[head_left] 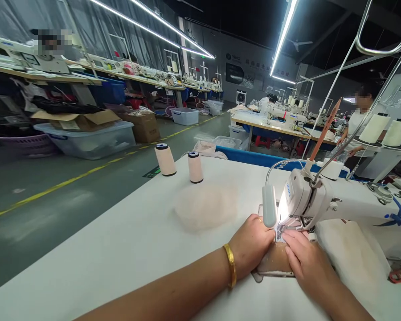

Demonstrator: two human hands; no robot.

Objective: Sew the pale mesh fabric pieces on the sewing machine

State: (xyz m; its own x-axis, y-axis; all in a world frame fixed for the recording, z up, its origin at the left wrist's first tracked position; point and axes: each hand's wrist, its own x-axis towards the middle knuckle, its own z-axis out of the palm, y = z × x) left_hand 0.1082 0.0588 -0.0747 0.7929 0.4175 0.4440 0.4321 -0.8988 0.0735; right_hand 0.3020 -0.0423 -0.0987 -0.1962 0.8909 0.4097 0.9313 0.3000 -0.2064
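Note:
A white sewing machine (297, 200) stands at the right with its lamp lit over the needle area. My left hand (252, 243), a gold bracelet on its wrist, is closed just left of the presser foot (279, 232); its fingers curl down, and what they grip is hidden. On the other side my right hand (309, 256) lies with fingers stretched out flat, their tips beside the foot. Between the hands a small pale piece is at the foot, above a brownish plate (276, 261). Thin beige fabric (352, 249) lies under the machine arm.
A sheer beige piece (205, 207) lies on the white table (127, 249). Two thread cones (165, 159) stand at its far edge. Plastic bins (90, 138), a cardboard box (142, 125) and sewing stations are beyond. A co-worker (359, 118) stands at the right.

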